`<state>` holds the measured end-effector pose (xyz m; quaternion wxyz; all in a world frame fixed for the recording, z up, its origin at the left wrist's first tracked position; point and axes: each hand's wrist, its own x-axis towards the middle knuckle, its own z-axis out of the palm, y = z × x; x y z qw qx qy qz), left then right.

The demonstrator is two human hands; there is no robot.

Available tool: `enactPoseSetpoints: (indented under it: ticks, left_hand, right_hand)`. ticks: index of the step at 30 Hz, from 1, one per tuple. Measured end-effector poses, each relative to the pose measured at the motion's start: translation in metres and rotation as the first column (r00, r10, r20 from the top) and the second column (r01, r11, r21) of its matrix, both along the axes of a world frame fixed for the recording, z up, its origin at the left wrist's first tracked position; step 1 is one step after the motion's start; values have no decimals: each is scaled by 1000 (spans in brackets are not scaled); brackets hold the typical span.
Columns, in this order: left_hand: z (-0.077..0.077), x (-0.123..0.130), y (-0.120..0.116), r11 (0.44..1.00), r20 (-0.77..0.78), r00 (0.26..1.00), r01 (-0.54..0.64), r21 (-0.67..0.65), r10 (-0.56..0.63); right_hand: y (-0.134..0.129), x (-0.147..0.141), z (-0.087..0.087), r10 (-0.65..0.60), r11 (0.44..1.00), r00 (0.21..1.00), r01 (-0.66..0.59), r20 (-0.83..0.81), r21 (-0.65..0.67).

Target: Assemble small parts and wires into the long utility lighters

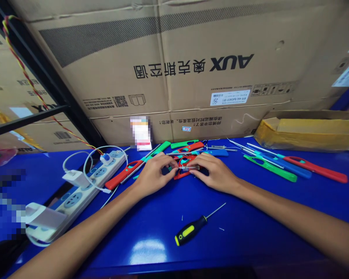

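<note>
Both hands meet over the back half of the blue table (250,240). The left hand (153,172) is curled, thumb and index finger nearly closed on the left end of a small clear part (187,167). The right hand (218,172) pinches the same part's right end between thumb and fingers, its other fingers bent. The part lies level between the 2 hands, in front of a pile of red, green and blue lighters (193,147).

The table's front edge runs along the bottom of the view, and the widest open room is between the forearms. In that room lie 1 black and yellow screwdriver (191,230), its shaft pointing away to the right, and 2 small screws (222,229), 1 on each side of the shaft.

At the left, a white power strip (88,190) slants along the left forearm, with plugged-in chargers (75,178) and looping cables (88,155) hemming that side. Red and green lighters lie between strip and hand. To the right, past a stretch of bare table, are 3 more lighters: green, blue and red. Behind, a tall carton (174,97) walls off the back edge; a lit, blurred screen (142,135) leans near it. A long, yellow-taped box (308,133) fills the back right.
</note>
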<state>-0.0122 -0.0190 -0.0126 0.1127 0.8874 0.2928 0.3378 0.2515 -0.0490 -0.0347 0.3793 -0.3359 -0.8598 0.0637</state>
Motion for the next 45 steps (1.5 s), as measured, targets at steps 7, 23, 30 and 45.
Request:
enactPoseSetpoints:
  ticks: [7,23,30,45]
  left_hand:
    - [1,1,-1,1000,-19,1000,-20,-14,20]
    - [0,-1,0,998,-126,992,17,67,-9]
    - [-8,4,1,993,-285,953,115,38,-99]
    - [-6,14,0,982,-320,947,43,182,18]
  right_hand:
    - [1,-1,-1,-16,1000,1000,16,-8,-24]
    - [12,13,-4,-24,996,989,36,145,-86]
    - [8,6,-4,-54,995,984,68,169,-76]
    - [19,13,0,-150,987,983,143,106,76]
